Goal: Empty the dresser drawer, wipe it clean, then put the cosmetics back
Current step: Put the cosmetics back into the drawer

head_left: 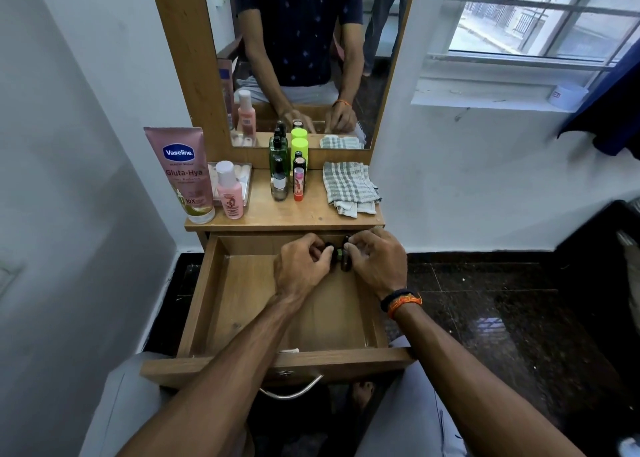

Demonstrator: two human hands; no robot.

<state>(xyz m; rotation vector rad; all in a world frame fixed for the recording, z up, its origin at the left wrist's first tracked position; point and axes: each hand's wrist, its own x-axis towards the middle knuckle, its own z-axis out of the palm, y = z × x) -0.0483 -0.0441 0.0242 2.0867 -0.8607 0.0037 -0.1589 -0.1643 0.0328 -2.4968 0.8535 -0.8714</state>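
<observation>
The wooden drawer [242, 304] is pulled out wide, its floor bare apart from what my hands hold at the back right. My left hand [301, 269] pinches a small dark bottle [331, 253]. My right hand [375, 261] grips another small dark bottle [346, 261] right beside it. On the dresser top [311, 214] stand a pink Vaseline tube [187, 176], a small pink bottle [229, 192], a green glass bottle [277, 153], a lime-capped container [299, 148], a nail polish [279, 183] and an orange lip balm [298, 185].
A folded checked cloth [349, 188] lies at the right of the dresser top. A clear plastic box [244, 179] sits behind the pink bottle. The mirror [298, 58] rises behind. The drawer's metal handle [294, 389] hangs over my knees. Dark tiled floor [485, 318] lies to the right.
</observation>
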